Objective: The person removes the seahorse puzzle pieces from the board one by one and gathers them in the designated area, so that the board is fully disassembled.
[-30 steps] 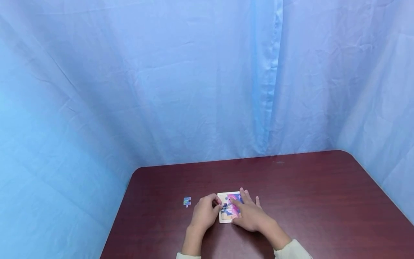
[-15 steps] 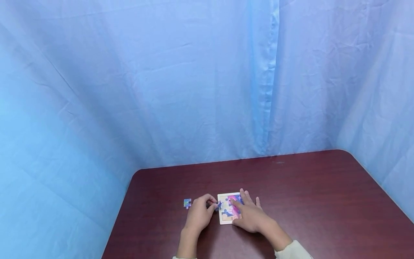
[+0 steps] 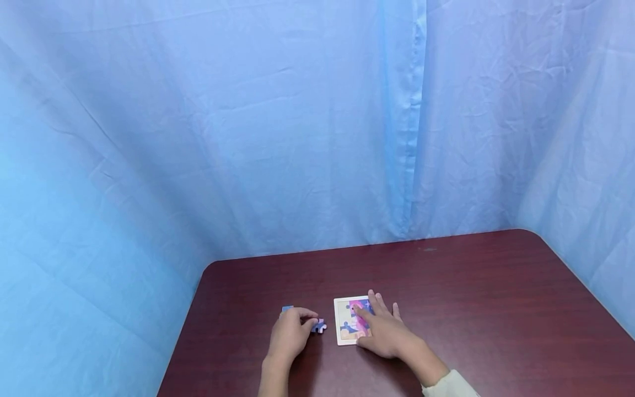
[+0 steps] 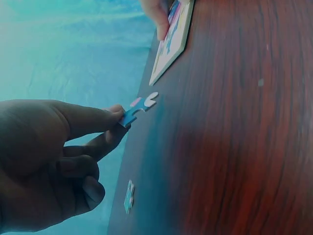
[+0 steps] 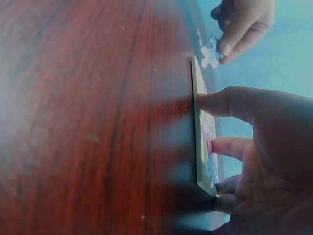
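My left hand [image 3: 289,337] pinches a blue jigsaw piece [image 3: 319,326] with pink and white patches between thumb and fingertips. In the left wrist view this jigsaw piece [image 4: 139,108] is tilted and apart from the puzzle tray. The white-rimmed puzzle tray [image 3: 337,331] lies flat, with several pink, blue and cream pieces fitted in its right and lower parts. Its upper left shows bare cream base. My right hand [image 3: 387,331] rests spread across the tray's right side. In the right wrist view its thumb and fingers touch the tray [image 5: 197,132].
A second jigsaw piece [image 3: 287,309], blue, lies on the table left of the tray, partly covered by my left hand. The dark red table [image 3: 471,309] has rounded far corners. Blue curtains [image 3: 297,138] hang behind it and at both sides.
My left hand has lifted the blue jigsaw piece from the tray's left side and carried it left, baring the base there. It now overlaps the loose piece. The right hand stays put.
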### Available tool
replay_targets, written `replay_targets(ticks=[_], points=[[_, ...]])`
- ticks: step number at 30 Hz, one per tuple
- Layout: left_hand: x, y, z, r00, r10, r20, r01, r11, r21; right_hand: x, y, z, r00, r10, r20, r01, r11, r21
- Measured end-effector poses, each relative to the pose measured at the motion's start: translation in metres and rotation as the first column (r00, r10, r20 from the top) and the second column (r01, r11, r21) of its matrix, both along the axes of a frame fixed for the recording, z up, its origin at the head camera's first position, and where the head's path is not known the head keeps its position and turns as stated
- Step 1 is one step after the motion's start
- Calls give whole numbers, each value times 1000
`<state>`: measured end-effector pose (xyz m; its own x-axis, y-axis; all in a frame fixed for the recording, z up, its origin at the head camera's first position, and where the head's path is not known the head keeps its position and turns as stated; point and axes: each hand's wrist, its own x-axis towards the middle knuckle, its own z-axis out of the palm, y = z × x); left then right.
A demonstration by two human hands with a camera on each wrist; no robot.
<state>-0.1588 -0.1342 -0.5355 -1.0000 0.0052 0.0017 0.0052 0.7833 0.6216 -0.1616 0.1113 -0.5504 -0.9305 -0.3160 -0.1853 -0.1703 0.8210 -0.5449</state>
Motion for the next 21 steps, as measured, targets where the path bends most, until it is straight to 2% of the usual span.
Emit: replay_targets(ticks=[5, 10, 15, 21], points=[[4, -12, 1, 999, 43, -30, -45, 997, -70, 1, 0, -1, 1000, -3, 5, 3, 1000, -7], [5, -23, 2, 992, 118, -44, -124, 981, -147, 1, 0, -1, 1000, 2, -8, -2, 1000, -5], [4, -33, 0, 978, 198, -69, -208, 963, -170, 1, 0, -3, 1000, 2, -5, -3, 1000, -12], [0, -38, -1, 955, 291, -53, -296, 937, -186, 0, 1, -1, 1000, 7, -13, -7, 1000, 1]])
